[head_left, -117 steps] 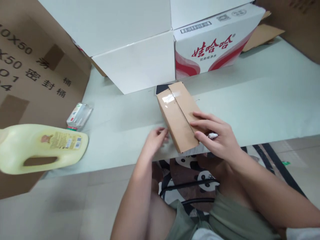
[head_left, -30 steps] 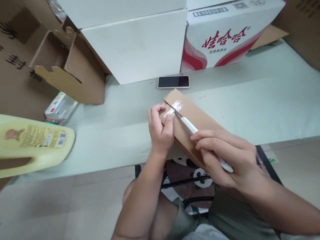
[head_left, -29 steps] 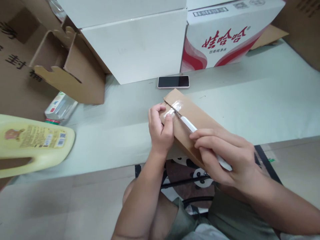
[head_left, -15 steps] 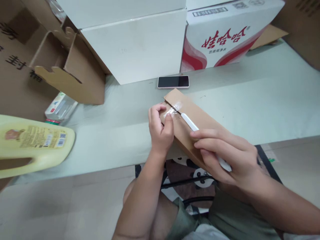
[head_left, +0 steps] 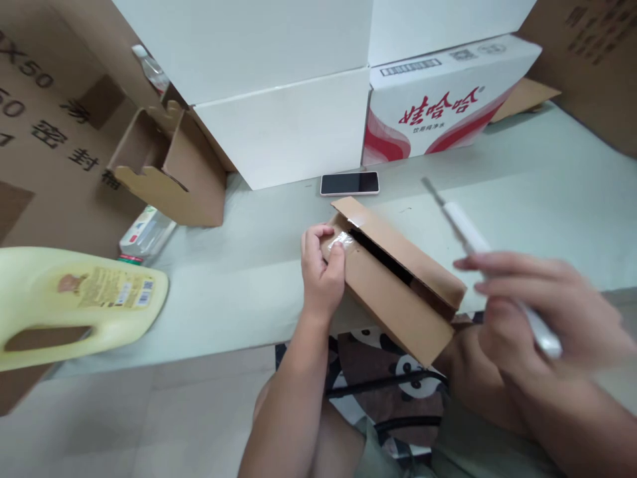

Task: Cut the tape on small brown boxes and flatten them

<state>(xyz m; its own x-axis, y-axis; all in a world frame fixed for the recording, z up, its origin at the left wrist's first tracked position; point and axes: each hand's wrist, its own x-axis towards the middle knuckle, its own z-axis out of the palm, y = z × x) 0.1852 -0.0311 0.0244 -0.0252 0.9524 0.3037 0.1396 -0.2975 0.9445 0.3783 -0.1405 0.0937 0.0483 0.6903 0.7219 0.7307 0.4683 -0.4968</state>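
Observation:
A slim brown cardboard box (head_left: 388, 299) lies tilted over the table's front edge, its long seam parted and dark inside. Clear tape (head_left: 341, 241) sticks to its far end. Around that end my left hand (head_left: 322, 269) is closed, thumb on top near the tape and fingers round the side. My right hand (head_left: 542, 305), blurred by motion, grips a white utility knife (head_left: 468, 229) in the air to the right of the box. The knife's blade is out and points up and left, apart from the cardboard.
A phone (head_left: 350, 183) lies behind the box, before white cartons (head_left: 283, 133) and a red-and-white carton (head_left: 438, 119). To the left are an open cardboard holder (head_left: 194, 179), a clear bottle (head_left: 149, 232) and a yellow jug (head_left: 124, 292). The table's edge (head_left: 209, 352) runs across below.
The knife has come out of the seam and moved right and up with my right hand. The box's seam now gapes open. My left hand keeps its hold on the far end.

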